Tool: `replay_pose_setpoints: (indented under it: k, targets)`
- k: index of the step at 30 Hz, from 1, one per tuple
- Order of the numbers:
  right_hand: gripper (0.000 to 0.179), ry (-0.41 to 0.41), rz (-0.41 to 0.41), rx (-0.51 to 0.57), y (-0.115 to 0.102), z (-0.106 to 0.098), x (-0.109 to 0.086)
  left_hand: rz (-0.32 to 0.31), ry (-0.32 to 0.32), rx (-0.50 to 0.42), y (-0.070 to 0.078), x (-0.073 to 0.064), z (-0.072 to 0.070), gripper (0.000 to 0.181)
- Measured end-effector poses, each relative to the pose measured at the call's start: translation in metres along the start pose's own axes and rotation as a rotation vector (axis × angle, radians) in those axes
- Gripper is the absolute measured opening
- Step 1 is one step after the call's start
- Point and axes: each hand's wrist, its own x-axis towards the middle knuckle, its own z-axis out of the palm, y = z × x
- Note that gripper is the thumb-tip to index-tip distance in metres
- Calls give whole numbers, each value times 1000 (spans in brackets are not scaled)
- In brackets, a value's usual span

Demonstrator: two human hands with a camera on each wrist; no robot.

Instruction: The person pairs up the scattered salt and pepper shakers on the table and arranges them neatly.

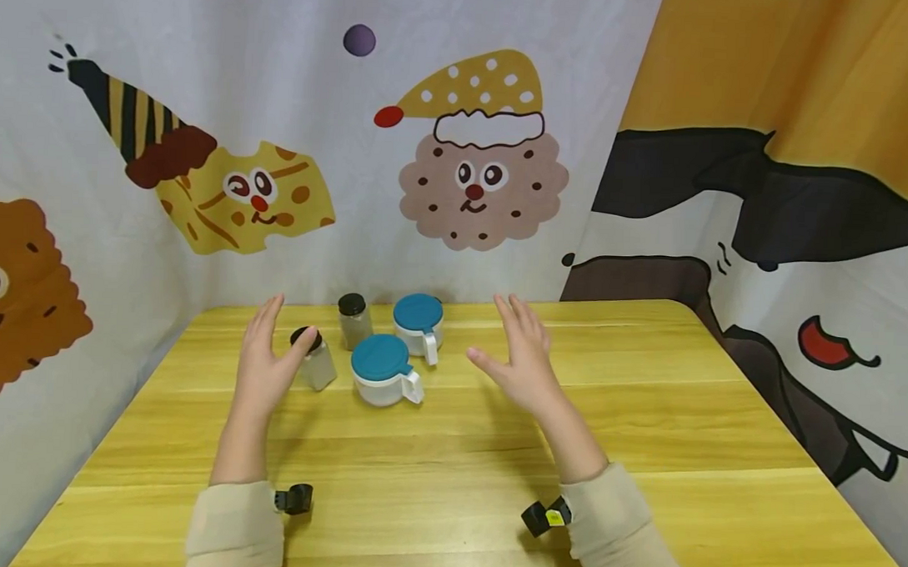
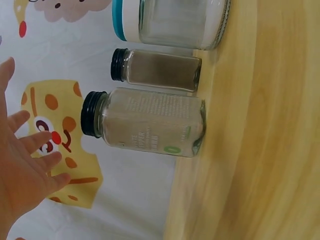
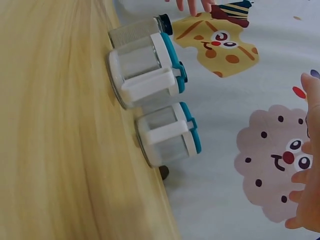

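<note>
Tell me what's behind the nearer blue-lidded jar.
In the head view, a black-capped bottle stands behind the nearer jar to the left, and another blue-lidded jar behind to the right. The patch of table directly behind is covered and cannot be seen.

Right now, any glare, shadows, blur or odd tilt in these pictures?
Head view: pale glare on the near tabletop, dim shadow beside the right wrist's black camera; left wrist view: turned sideways, small print on the larger black-capped jar too soft to read; right wrist view: likewise turned sideways.
</note>
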Motion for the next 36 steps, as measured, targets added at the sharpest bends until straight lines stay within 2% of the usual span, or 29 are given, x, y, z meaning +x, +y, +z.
replay_pose_setpoints:
  k: [20,27,36]
  targets:
    - [87,24,28,127,-9,32,-3,-115,44,-93,-13,-4,10,76]
    - [88,18,55,150,-14,42,-3,-167,40,-109,-18,-4,14,78]
    - [91,-6,78,199,-19,55,-4,-181,49,-133,-23,-6,17,78]
